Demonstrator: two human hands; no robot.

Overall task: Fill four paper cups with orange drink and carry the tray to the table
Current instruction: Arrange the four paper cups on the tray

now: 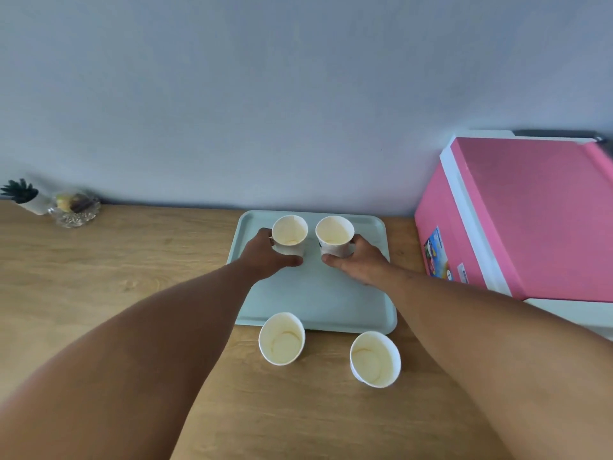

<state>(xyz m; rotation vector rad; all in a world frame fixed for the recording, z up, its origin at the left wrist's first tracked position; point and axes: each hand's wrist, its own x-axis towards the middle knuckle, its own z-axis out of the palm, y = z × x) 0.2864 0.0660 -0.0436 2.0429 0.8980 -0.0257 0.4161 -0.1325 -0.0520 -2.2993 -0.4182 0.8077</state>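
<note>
Four white paper cups, all upright and showing only pale, dry insides. Far-left cup (289, 234) and far-right cup (334, 234) stand side by side, apart, at the far end of a pale green tray (315, 300); the near part of each cup's wall is covered by the fingers around it. The left hand (265, 255) curls round the far-left cup, thumb along its near base, fingertips hidden behind its far side. The right hand (360, 260) curls round the far-right cup in the mirror grip, thumb at the near base, a fingertip showing past the rim; a dark mark on this cup's wall is too small to read. Near-left cup (282, 338) stands on the desk (132, 277) with its rim overlapping the tray's near edge in view; near-right cup (375, 359) stands on the desk just short of the tray's near right corner. Both forearms cross the lower frame and cover much of the wooden desk top. To the right, a pink box (530, 220) with a white band, cut off by the frame edge, carries stickers too blurred to read. At far left, a small plant in a white pot (25, 199), partly cropped, beside a glass dish (74, 210) holding yellowish and dark pieces that cannot be made out.
</note>
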